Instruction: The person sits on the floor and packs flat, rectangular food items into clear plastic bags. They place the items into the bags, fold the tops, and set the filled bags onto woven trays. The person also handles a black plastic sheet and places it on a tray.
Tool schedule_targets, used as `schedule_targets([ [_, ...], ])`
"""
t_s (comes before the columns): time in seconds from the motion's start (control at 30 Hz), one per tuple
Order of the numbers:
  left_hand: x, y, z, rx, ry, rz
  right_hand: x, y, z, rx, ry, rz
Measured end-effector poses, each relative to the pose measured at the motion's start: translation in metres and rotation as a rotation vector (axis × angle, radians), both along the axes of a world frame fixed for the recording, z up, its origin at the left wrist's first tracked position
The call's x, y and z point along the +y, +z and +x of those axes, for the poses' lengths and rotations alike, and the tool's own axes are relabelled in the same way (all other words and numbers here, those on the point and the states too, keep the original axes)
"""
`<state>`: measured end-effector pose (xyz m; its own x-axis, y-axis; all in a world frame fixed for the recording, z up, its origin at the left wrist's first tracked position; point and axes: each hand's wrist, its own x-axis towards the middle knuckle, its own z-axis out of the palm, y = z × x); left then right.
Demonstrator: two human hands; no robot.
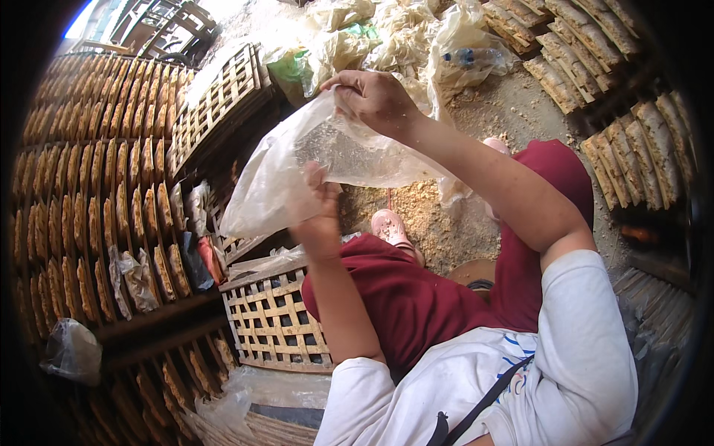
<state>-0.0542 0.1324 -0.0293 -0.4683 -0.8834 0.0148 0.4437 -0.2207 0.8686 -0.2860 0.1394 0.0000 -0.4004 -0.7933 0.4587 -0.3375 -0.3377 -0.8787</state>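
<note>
A thin, translucent plastic sheet or bag (268, 178) hangs in front of me, crumpled and cloudy, with specks on it. Its upper edge is pinched in the fingers of my right hand (375, 102), raised at the top middle. My left hand (319, 214), blurred by motion, is lower down against the sheet's near side. Its fingers point upward, and I cannot tell whether they grip the plastic. Below the sheet are my maroon-clad legs (413, 295) and a pink clog (390, 227).
Woven bamboo trays (279, 320) stand at my left knee, and more woven panels (217, 106) lean farther off. Racks of crusty slabs (83, 223) line the left; similar slabs (641, 150) stand at right. Crumpled plastic (385, 33) is heaped ahead. Crumbs (440, 245) litter the floor.
</note>
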Motion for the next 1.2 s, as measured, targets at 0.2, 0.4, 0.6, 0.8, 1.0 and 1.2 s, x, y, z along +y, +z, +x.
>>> schedule_targets([
  [0.2,0.037,-0.029,-0.045,0.199,-0.255,-0.183,0.018,0.029,0.057,-0.3,0.504,0.088],
  [0.4,0.029,-0.005,-0.038,0.257,0.005,0.076,0.027,0.047,0.033,-0.894,0.902,0.382],
  [0.6,0.014,0.013,-0.023,0.333,-0.171,0.224,0.041,0.069,-0.012,-0.165,-0.421,-0.169],
  [0.8,0.012,0.018,-0.015,0.33,-0.205,0.31,0.06,-0.071,0.04,0.527,0.455,0.487],
  [1.0,-0.031,0.0,0.037,0.145,0.164,0.07,0.048,-0.151,0.008,0.071,0.088,0.742],
  [1.2,-0.095,-0.009,0.06,0.867,-0.133,0.386,0.056,-0.095,0.032,0.229,0.508,-0.164],
])
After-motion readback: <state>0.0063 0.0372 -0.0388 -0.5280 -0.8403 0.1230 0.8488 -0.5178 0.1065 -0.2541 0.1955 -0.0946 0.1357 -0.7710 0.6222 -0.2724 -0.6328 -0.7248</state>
